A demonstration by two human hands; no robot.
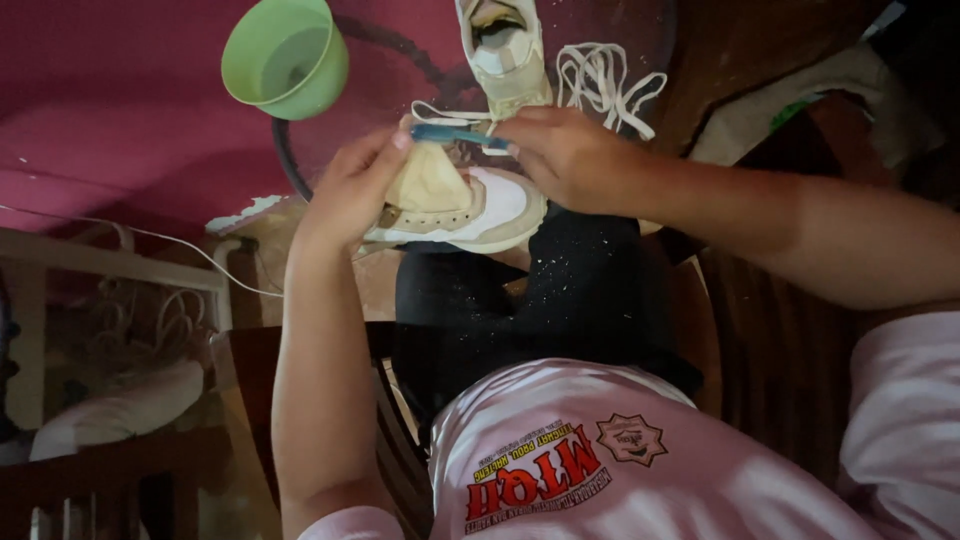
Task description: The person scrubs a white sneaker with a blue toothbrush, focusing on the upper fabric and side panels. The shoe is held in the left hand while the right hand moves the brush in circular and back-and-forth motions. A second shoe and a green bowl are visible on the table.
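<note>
My left hand (350, 185) grips a beige and white sneaker (470, 205) by its heel, over my lap. A blue toothbrush (450, 132) lies across the top of that shoe; my right hand (565, 150) pinches its right end and my left thumb touches its left end. A second white sneaker (505, 50) lies further away on the floor, with loose white laces (600, 80) beside it.
A green plastic cup (287, 55) with liquid stands on the magenta floor at upper left. A round dark basin rim (285, 160) curves under the shoes. Black trousers (520, 300) and my pink shirt (620, 460) fill the foreground. White furniture and cables (150, 320) sit at left.
</note>
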